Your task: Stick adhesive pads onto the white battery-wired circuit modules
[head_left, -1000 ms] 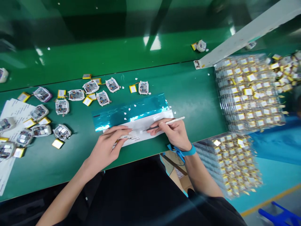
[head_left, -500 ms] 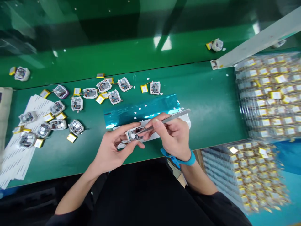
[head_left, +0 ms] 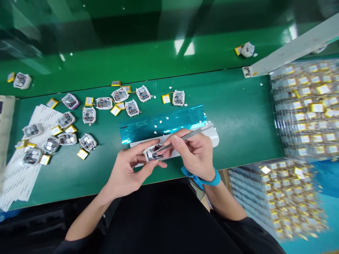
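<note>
My left hand (head_left: 132, 165) is closed around the edges of a white watch case (head_left: 150, 154) whose circuit board faces up. In my right hand (head_left: 192, 150), a pair of metal tweezers (head_left: 189, 135) is pinched between thumb and fingers. The tweezers' tip points down into the open case; whether it grips anything there is too small to tell. Under both hands lies a white strip (head_left: 213, 135), partly hidden, and just beyond it a shiny blue film sheet (head_left: 143, 127) dotted with small white pieces. My right wrist wears a blue band (head_left: 213, 179).
Several watch cases with yellow batteries lie left on the green bench (head_left: 111, 169), some on printed paper sheets (head_left: 26, 180). Another case (head_left: 178, 98) sits behind the film. Stacked clear trays of batteries (head_left: 304, 109) stand at the right, below a white post (head_left: 288, 49).
The view has shifted slightly, so the bench items appear a little to the right. Both hands keep their grips, with the tweezers' tip still in the watch case.
</note>
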Motion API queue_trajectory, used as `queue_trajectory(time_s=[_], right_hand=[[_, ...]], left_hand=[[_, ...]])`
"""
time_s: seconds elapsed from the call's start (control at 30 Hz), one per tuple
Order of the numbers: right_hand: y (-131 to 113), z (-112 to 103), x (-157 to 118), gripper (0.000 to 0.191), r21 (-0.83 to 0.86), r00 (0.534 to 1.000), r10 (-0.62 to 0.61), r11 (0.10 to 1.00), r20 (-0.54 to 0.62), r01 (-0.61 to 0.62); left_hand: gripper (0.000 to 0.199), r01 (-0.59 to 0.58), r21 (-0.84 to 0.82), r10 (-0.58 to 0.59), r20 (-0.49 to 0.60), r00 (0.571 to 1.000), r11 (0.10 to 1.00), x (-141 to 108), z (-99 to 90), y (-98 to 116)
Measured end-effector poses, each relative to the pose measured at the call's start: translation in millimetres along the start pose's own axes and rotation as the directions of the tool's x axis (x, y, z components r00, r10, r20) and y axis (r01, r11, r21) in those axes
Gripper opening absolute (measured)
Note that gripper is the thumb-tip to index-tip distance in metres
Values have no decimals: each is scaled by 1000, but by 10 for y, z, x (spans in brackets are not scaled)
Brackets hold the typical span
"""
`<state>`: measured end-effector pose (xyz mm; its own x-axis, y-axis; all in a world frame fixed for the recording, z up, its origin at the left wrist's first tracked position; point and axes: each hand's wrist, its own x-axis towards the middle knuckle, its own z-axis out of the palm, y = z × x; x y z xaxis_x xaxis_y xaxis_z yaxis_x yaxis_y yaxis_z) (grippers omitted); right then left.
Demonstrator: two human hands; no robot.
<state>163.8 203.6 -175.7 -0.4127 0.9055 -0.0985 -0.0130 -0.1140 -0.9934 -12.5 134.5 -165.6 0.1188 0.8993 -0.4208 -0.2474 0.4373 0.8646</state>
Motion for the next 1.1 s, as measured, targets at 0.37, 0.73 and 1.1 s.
queue_trajectory(time_s=[0.37,0.73,1.1], right_hand=[[54,34,11,29,-65,999,39,997,8,-38],[64,21,539,17,-369,925,-225,867,305,333],[438,111,670,23,-370,895,-209,855,393,362]], left_hand=[[38,-19,54,21,-29,999,998,19,-29,-26],[26,-233,739,385,-38,922,632,-59,-406,-32],[19,-310,892,458,136,879,330,52,-499,-269]])
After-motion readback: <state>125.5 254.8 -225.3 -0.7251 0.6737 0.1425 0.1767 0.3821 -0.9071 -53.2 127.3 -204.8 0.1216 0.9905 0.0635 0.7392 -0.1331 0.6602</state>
